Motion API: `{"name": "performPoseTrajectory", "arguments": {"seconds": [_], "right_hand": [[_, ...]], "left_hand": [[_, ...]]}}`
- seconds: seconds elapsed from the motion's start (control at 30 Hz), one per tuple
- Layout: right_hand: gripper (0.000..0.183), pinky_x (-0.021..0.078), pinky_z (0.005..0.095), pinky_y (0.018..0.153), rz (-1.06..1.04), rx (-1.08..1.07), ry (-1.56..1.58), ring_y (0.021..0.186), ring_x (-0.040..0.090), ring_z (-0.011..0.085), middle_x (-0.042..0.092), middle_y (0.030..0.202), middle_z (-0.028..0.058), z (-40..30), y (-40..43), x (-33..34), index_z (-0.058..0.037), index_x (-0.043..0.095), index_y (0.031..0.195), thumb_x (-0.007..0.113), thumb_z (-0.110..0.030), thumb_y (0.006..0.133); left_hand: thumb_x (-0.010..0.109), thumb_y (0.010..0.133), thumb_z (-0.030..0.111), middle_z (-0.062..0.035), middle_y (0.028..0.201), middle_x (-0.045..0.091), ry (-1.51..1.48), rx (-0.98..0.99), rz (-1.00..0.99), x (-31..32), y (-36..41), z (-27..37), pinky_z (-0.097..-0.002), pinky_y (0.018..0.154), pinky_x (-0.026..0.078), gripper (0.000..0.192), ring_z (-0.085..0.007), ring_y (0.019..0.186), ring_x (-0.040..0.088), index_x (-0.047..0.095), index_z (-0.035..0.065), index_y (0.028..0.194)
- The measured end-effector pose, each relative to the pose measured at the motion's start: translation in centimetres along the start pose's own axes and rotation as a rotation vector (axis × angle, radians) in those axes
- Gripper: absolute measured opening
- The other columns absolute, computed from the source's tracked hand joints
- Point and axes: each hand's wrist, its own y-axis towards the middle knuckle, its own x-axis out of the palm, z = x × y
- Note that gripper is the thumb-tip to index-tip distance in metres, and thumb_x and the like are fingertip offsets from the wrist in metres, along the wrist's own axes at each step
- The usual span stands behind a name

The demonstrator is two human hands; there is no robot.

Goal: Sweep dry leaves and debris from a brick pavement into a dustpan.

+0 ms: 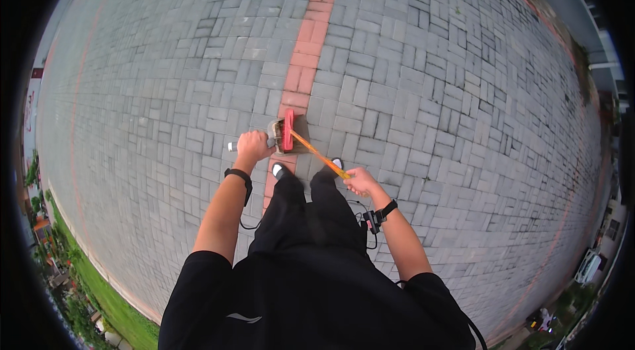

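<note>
My left hand [254, 145] is closed around the grey handle of a long-handled dustpan [302, 124], whose white end [232, 146] sticks out to the left. In my right hand [361, 182] is the orange stick [317, 153] of a broom. The broom's red head [288, 127] lies over the dustpan, and its bristles [279, 137] point left, toward my left hand. Part of the pan is hidden under the broom head. Whether the pan rests on the ground or hangs above it, I cannot tell.
Grey paving blocks [397, 82] surround me, with a strip of red blocks [310, 37] running ahead from beneath the dustpan. My shoes [281, 170] stand just behind the pan. Grass [116, 303] borders the paving at lower left; a white vehicle [588, 266] is far right.
</note>
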Motion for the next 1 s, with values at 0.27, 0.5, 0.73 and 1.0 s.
{"name": "performPoseTrajectory", "arguments": {"seconds": [0.27,0.5,0.73,1.0], "right_hand": [[0.024,0.0427,0.0294,0.04,0.294,0.003,0.016,0.047,0.052,0.0123,0.058,0.062,0.0057,1.7,-4.2,-4.3,0.0021,0.062,0.106,0.064,-0.007,0.085],[0.016,0.0534,0.0361,0.05,0.563,0.059,-0.322,0.058,0.066,0.0227,0.064,0.064,0.0156,1.1,-2.5,-2.7,0.0043,0.066,0.09,0.063,-0.009,0.082],[0.017,0.0561,0.0429,0.072,0.6,-0.022,-0.678,0.074,0.069,0.0385,0.068,0.077,0.0251,-1.1,2.0,3.0,0.0081,0.065,0.085,0.06,-0.006,0.077],[0.017,0.0457,0.0304,0.045,0.162,-0.009,-0.339,0.046,0.056,0.0129,0.058,0.056,0.0063,-8.5,1.4,8.3,0.0026,0.068,0.094,0.063,-0.011,0.084]], "left_hand": [[0.071,0.069,0.05,-0.0133,0.076,0.069,-0.039,-0.009,-0.056,-0.1,-1.0,-3.0,-0.0413,0.068,0.054,0.041,-0.0321,0.072,0.068,0.073,0.0091,0.076],[0.07,0.071,0.052,-0.0133,0.085,0.071,-0.044,-0.004,-0.098,-0.2,-1.2,-5.3,-0.0411,0.073,0.054,0.043,-0.0316,0.082,0.068,0.073,0.0111,0.083],[0.069,0.072,0.051,-0.0129,0.083,0.07,-0.074,0.019,-0.082,0.5,-2.0,-8.5,-0.0403,0.073,0.054,0.041,-0.0305,0.082,0.068,0.073,0.0117,0.084],[0.07,0.07,0.053,-0.0106,0.076,0.069,-0.104,0.064,-0.02,2.1,-1.6,-11.4,-0.0398,0.065,0.053,0.044,-0.029,0.072,0.068,0.072,0.0103,0.079]]}}
